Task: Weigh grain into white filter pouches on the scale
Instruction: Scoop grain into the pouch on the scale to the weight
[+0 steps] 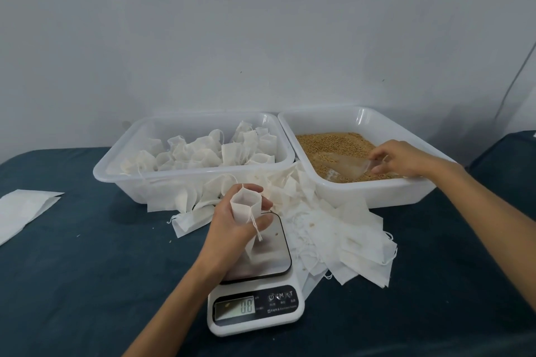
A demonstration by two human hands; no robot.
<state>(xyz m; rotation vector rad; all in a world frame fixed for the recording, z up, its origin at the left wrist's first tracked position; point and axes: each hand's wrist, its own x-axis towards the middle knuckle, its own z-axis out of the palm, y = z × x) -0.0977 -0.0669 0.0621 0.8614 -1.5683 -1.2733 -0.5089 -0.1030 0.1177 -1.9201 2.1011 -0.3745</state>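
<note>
My left hand (232,220) grips an open white filter pouch (246,206) upright over the steel platform of the white digital scale (261,307), drawstring hanging down. The display reads about 0.8. My right hand (397,158) holds the handle of a clear plastic scoop (345,168) lying in the brown grain (327,143) inside the right white tray (374,191). The scoop's front lies partly in the grain.
A left white tray (121,180) holds several filled, tied pouches (203,151). A heap of flat empty pouches (342,238) lies between trays and scale. A flat white bag (23,209) lies at the left on the dark blue cloth. A grey wall stands behind.
</note>
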